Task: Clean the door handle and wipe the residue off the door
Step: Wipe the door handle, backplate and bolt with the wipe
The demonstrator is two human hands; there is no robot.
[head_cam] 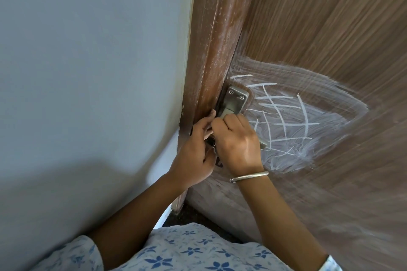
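Observation:
A metal door handle [235,100] with a screwed plate sits at the left edge of the brown wooden door [330,28]. White chalky residue [293,121], crossed lines over a smeared patch, covers the door right of the handle. My right hand [239,141] is closed over the handle's lever, whose tip pokes out at the right. My left hand [196,149] is against the door's edge beside it, fingers curled around something dark and small that I cannot identify. Both hands hide the lower handle.
A pale grey-blue wall [88,72] fills the left. The brown door frame [211,39], scuffed white, runs between wall and door. A metal bangle [248,176] is on my right wrist. Dark floor [193,215] shows below.

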